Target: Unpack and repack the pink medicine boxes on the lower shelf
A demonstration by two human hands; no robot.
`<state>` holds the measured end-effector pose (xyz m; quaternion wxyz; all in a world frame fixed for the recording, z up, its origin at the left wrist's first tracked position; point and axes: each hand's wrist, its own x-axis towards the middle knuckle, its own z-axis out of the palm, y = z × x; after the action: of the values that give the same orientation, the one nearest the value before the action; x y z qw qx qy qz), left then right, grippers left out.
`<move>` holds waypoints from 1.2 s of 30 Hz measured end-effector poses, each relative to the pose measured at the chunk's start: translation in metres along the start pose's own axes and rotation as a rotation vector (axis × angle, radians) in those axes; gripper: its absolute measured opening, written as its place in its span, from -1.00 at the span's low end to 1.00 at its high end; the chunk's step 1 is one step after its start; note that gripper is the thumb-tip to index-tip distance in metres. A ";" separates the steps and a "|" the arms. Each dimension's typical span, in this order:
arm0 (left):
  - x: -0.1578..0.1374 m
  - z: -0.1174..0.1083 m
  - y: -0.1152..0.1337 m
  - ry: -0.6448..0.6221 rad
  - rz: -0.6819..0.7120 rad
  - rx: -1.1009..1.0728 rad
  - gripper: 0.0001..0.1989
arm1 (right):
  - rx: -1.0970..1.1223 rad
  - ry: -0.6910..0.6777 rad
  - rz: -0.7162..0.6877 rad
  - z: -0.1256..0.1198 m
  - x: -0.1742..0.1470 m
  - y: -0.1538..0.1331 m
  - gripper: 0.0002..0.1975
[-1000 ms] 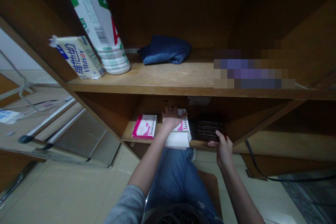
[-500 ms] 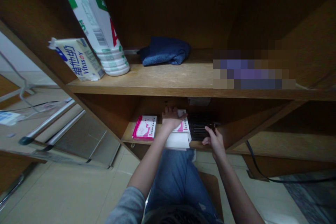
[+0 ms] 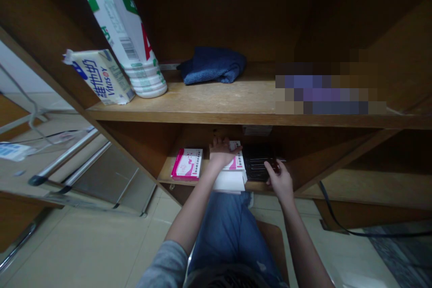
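Note:
My left hand [image 3: 220, 152] lies with fingers spread on a white and pink box [image 3: 238, 163] in the lower shelf compartment. The box has an open white flap toward me. Just to its right is a black, ridged, tray-like object [image 3: 257, 168], shiny and dark. My right hand [image 3: 281, 179] grips its right side, thumb on top and fingers along the edge. Something dark and reddish shows between those fingers, too small to name. Another pink and white box [image 3: 187, 163] lies flat to the left of my left hand, apart from it.
The upper shelf [image 3: 209, 103] holds a white bottle [image 3: 124, 36], a Vitasoy carton [image 3: 101, 76] and a folded blue cloth [image 3: 212, 66]; its right part is pixelated. A metal-framed rack [image 3: 97, 173] stands left. A black cable [image 3: 337, 222] hangs at the right.
My right hand has shifted slightly right and its fingers have closed further around the side of the black object. My left hand stays on the box.

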<state>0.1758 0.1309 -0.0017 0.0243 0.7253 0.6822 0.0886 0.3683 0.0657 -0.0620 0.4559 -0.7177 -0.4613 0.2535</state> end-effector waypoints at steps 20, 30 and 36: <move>0.002 0.002 -0.001 0.021 0.005 -0.006 -0.29 | 0.145 -0.073 0.003 0.016 -0.003 0.015 -0.34; 0.007 -0.001 -0.007 -0.016 0.012 -0.005 -0.29 | 0.182 -0.050 0.009 0.029 -0.001 0.018 -0.33; 0.013 -0.004 -0.012 -0.058 0.023 0.011 -0.29 | 0.253 -0.087 0.006 0.031 0.001 0.014 -0.33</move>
<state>0.1641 0.1444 0.0017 0.0392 0.7355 0.6734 0.0642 0.3505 0.0772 -0.0880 0.5216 -0.6440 -0.4430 0.3420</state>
